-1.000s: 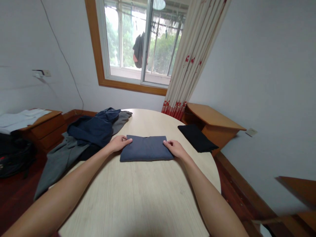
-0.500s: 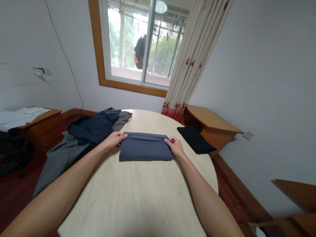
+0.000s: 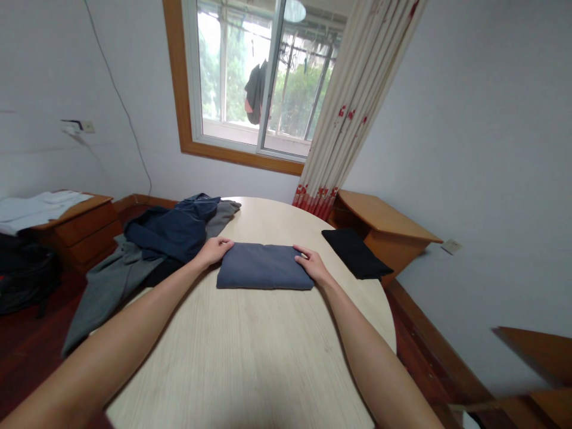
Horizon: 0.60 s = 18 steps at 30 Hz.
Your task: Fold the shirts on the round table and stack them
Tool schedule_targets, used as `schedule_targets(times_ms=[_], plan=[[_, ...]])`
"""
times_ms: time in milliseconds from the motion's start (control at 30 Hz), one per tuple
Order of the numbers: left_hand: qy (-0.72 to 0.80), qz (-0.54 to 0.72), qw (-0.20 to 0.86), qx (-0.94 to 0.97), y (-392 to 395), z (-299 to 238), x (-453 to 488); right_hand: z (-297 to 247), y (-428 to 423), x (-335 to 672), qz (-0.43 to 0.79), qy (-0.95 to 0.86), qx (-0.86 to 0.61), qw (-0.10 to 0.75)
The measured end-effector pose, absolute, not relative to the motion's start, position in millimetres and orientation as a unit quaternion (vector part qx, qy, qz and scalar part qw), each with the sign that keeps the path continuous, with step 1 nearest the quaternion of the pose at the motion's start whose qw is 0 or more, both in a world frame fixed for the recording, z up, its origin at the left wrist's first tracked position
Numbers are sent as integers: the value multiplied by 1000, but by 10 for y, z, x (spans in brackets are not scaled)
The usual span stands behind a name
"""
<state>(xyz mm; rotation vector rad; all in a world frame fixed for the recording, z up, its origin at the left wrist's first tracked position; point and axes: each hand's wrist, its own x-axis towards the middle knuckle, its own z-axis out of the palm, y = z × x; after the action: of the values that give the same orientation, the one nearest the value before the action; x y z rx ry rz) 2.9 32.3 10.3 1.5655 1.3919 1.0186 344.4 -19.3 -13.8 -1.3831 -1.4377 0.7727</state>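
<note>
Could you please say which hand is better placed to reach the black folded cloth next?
Probably the right hand: it is nearer the black cloth; the left hand is across the slate cloth.

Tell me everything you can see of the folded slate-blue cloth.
The slate-blue cloth is folded into a flat, wide rectangle, plain and matte, with slight creases. It lies on the pale round table, between the heaped clothes and the folded black cloth. The left hand is at its far left corner; the right hand touches it near the far right corner. Its inner layers are hidden.
</note>
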Motion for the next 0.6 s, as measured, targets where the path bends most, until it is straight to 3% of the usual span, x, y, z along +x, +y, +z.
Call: schedule_targets(times_ms=[300, 467, 600], plan=[[536, 459, 360, 610, 429, 70, -43, -123, -230, 3455, 322, -544, -584, 509], [584, 359, 260, 680, 289, 214, -60, 11, -295, 3416, 187, -638, -634, 396], [547, 314, 58, 774, -85, 453, 122, 315, -544, 3145, -5, -669, -675, 311]])
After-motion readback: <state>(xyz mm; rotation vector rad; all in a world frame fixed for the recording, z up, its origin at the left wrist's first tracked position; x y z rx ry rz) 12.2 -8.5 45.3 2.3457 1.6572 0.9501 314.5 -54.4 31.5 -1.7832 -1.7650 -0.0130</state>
